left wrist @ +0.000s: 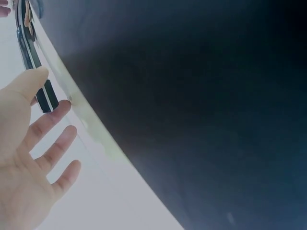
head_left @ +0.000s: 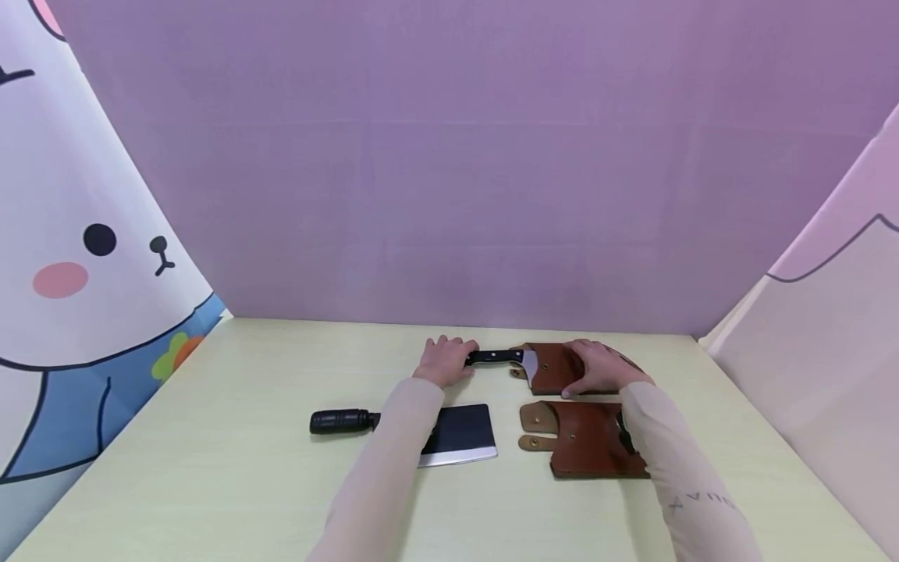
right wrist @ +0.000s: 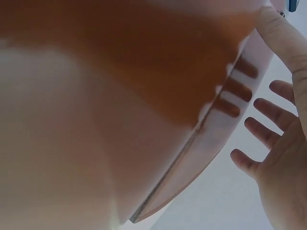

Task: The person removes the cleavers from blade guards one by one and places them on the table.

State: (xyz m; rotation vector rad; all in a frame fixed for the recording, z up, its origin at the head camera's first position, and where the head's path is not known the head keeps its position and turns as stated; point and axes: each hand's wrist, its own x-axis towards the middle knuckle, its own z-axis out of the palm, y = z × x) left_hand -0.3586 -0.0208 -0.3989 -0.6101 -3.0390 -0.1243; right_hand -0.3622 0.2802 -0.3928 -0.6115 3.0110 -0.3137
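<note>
In the head view, a knife [head_left: 495, 357] with a black riveted handle lies at the back of the table, most of its blade inside a brown leather sheath [head_left: 553, 368]. My left hand [head_left: 447, 360] pinches the handle's end; in the left wrist view the thumb lies over the handle [left wrist: 47, 98] with the index finger at its tip, the other fingers spread. My right hand [head_left: 597, 367] rests across the sheath, thumb toward the near edge. The right wrist view shows its fingers [right wrist: 273, 112] extended beside the glossy leather.
In front lies a cleaver [head_left: 458, 431] with a black handle [head_left: 340, 421], its middle hidden by my left sleeve. A second brown sheath [head_left: 590, 449] with tan snap straps lies at right, partly under my right sleeve. A purple wall [head_left: 463, 195] stands behind the table [head_left: 232, 437].
</note>
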